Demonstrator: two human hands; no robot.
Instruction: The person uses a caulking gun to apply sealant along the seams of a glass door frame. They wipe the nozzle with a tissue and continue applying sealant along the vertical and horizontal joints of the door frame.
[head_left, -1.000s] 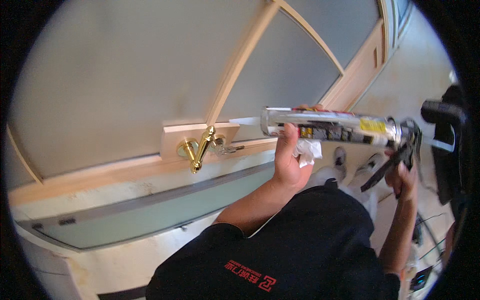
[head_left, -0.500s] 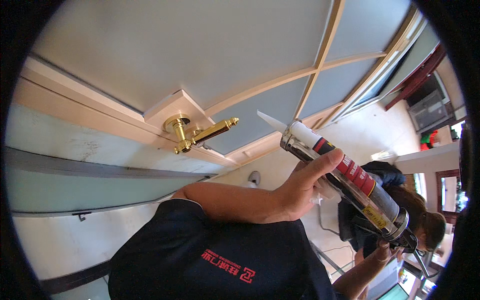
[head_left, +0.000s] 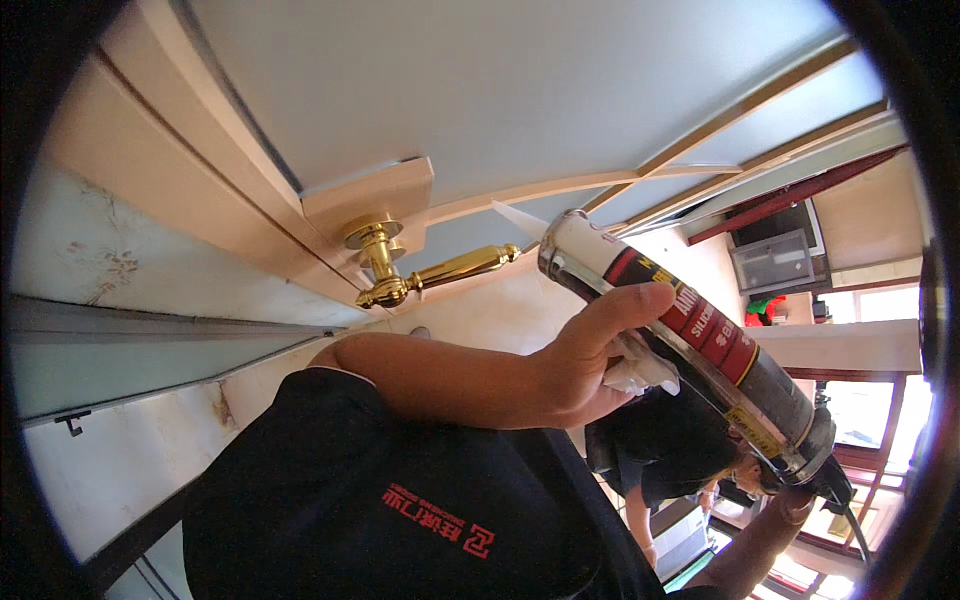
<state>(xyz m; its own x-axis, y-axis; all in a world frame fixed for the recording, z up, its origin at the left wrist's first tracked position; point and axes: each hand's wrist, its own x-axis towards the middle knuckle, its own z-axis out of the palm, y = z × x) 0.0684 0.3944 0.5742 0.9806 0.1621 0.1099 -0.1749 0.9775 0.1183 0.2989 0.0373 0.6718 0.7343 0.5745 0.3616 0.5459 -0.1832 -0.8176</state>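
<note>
A caulking gun point(head_left: 745, 425) with a white, red and dark sealant cartridge point(head_left: 705, 325) slants across the right half of the head view. Its pale pointed nozzle point(head_left: 518, 220) points up and left, toward the door. My left hand point(head_left: 580, 375) is closed round the front of the barrel, thumb on top. Under that thumb it also holds a crumpled white tissue point(head_left: 645, 372). At the gun's rear end, my right hand point(head_left: 795, 505) grips the handle; most of its fingers are hidden. Left of the nozzle, a gold lever door handle point(head_left: 465, 268) sticks out from the door.
The door has a pale wood frame point(head_left: 190, 160) and large frosted panels point(head_left: 500, 90). A wooden block point(head_left: 385, 190) sits behind the handle. Another person in dark clothes point(head_left: 660, 435) is bent over beyond the gun. A grey screened unit point(head_left: 775, 262) stands at the far right.
My view has turned and come closer to the door, so the gold handle looks larger. The nozzle now appears above the lever's end. Both hands keep their hold on the gun.
</note>
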